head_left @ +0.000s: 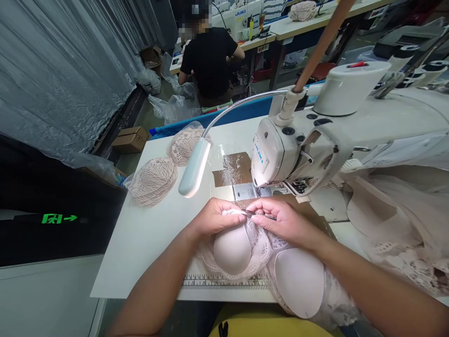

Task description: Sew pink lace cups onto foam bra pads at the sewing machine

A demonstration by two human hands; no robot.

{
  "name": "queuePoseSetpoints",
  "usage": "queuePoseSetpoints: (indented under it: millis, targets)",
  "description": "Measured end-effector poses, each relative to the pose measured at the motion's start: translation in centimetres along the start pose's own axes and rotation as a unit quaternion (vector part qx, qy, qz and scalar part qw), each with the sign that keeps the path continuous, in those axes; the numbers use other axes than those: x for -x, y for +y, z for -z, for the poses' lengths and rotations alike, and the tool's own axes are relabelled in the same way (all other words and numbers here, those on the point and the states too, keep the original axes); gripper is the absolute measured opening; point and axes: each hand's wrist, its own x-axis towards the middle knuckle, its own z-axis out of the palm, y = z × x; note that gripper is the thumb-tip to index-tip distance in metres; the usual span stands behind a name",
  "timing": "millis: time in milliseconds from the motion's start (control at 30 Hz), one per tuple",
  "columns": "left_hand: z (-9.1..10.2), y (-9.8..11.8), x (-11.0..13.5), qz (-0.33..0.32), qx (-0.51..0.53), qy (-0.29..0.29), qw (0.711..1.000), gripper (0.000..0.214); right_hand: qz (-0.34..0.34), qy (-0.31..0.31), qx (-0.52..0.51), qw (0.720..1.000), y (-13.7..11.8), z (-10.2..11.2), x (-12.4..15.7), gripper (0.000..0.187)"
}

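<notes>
A pale pink lace bra (232, 250) with two smooth padded cups lies across the front of the sewing table, its right cup (299, 282) hanging over the edge. My left hand (216, 216) pinches the upper edge of the bra above the left cup. Closed around a slim dark metal tool (260, 215), my right hand (277, 219) meets the left at that same edge. The tool's tip is at the fabric between my fingertips; its exact kind is too small to tell. Just beyond my hands are the sewing machine's needle plate (244, 191) and its head (271, 150).
Two bundles of beige lace pieces (153, 181) rest at the table's left. A lamp (195, 167) on a bendy neck hangs over the middle. More pale garments (393, 210) are piled right. A printed ruler (224, 283) runs along the front edge. A person (209, 61) sits ahead.
</notes>
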Motion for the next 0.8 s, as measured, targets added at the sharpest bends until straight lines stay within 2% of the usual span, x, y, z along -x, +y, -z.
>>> queuePoseSetpoints:
  millis: [133,300,500,600,700,800]
  targets:
    - [-0.1,-0.2,-0.2,0.007,-0.009,-0.004,1.0,0.033,0.001,-0.009,-0.003,1.0,-0.6,-0.4,0.1,0.021]
    - [-0.3,-0.3,-0.1,0.017,-0.012,-0.012,1.0,0.034,0.015,0.027,0.001,1.0,-1.1,-0.8,0.2,0.016]
    - [0.0,-0.2,-0.1,-0.001,-0.032,-0.016,0.999,0.036,-0.017,0.012,-0.022,1.0,0.1,0.1,0.0,0.029]
    - [1.2,-0.1,-0.3,0.009,-0.044,-0.014,0.999,0.047,-0.087,0.003,0.058,0.995,0.1,1.8,0.7,0.039]
    - [2.8,-0.5,-0.5,0.046,0.007,-0.007,0.999,0.062,-0.158,0.007,0.173,0.972,-0.5,3.7,2.5,0.034]
    - [3.9,-1.0,-0.5,0.076,0.063,-0.022,0.995,0.072,-0.186,0.082,0.236,0.95,-0.4,5.0,5.2,0.028]
